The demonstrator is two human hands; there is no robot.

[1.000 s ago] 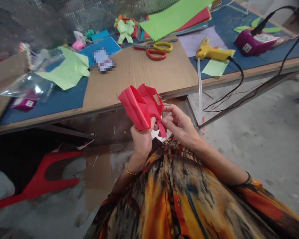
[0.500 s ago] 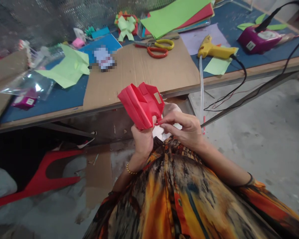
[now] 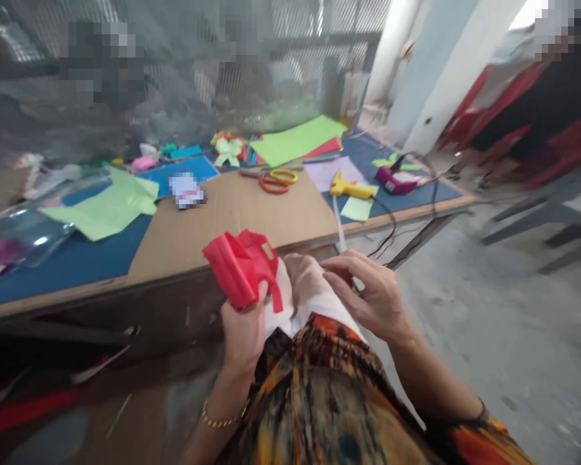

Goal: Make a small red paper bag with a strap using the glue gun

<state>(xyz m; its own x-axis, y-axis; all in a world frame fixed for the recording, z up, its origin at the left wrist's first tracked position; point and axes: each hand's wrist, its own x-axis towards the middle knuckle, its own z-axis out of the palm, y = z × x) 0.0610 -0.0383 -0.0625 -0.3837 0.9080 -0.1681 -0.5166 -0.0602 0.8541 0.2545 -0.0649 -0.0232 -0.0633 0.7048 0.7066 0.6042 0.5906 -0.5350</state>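
My left hand (image 3: pixel 246 329) is closed around the lower end of a folded red paper piece (image 3: pixel 237 265), holding it above my lap. The piece has creased, box-like walls, a small tan patch on one side and a strip hanging beside my thumb. My right hand (image 3: pixel 368 290) is apart from the paper, above my thigh, with its fingers bent, a gap between thumb and fingers, and nothing visible in it. On the table ahead lie scissors (image 3: pixel 274 185) with one red and one yellow handle. A yellow glue gun (image 3: pixel 351 188) with a clear glue stick is farther right.
Brown cardboard (image 3: pixel 213 223) covers part of the blue tabletop (image 3: pixel 101 274). Light green paper (image 3: pixel 109 206) is on the left, with stacked coloured sheets (image 3: pixel 297 141) behind. A purple device (image 3: pixel 396 181) with a black cable stands right. A person sits at the far right.
My right hand has let go of the red paper and moved right. My left hand still holds the paper. The view has tilted up, showing more of the room.
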